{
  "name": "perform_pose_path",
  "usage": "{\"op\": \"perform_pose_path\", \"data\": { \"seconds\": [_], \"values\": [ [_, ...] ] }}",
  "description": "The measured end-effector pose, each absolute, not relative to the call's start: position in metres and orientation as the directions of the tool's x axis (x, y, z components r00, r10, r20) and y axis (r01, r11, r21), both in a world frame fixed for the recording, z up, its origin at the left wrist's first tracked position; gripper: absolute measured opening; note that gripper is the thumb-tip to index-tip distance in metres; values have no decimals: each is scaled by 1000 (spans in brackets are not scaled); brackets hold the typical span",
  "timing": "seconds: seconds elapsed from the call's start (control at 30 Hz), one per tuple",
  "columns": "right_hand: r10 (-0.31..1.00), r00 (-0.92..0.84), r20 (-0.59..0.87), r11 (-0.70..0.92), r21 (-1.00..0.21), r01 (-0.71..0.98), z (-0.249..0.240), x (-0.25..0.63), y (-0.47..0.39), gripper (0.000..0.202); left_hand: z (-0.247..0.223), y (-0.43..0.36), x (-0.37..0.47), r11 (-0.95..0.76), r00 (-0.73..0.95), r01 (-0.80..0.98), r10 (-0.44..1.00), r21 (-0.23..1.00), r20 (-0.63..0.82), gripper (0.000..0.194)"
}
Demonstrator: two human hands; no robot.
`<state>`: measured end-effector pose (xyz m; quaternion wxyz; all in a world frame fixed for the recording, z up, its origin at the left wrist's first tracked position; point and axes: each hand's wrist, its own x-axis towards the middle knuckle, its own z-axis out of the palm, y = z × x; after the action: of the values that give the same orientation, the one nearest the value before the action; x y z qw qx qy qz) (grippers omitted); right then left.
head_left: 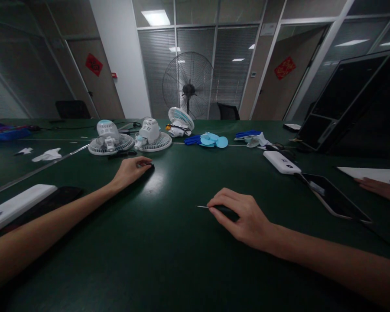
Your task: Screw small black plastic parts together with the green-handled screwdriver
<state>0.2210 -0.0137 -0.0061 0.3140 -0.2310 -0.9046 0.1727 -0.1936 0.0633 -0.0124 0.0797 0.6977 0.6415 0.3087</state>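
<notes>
My right hand [245, 213] grips a screwdriver by its black handle [226, 211]. Its thin metal shaft [202, 206] points left, just above or on the dark green table [169, 255]. Further off to the left, my left hand [131, 171] is closed, thumb and fingers pinching a small black object [152, 167] at the tabletop; its kind is too dark to make out. Beyond that hand, two white fan units [108, 138] lie with their grilles down. A third small fan [180, 121] leans behind them. Light blue fan blades [213, 140] rest on a blue glove [193, 140].
A white power bank [281, 162] and a phone [336, 197] lie at right, near another person's hand [381, 187]. Another white power bank [19, 206] is beside my left forearm. White scraps [47, 154] and more gloves [252, 138] lie farther back. A large black monitor-like panel [347, 99] stands at right.
</notes>
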Motion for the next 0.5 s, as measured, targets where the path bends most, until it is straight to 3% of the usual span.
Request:
{"op": "perform_pose_path", "data": {
  "seconds": [0.27,0.5],
  "values": [
    [638,-669,383,731,-575,368,0,221,-11,17,0,6,-107,-306,267,700,950,645,162,42],
    [635,-687,353,725,-580,372,9,217,-20,23,10,-34,-75,-287,351,596,933,750,79,39]
  ]
}}
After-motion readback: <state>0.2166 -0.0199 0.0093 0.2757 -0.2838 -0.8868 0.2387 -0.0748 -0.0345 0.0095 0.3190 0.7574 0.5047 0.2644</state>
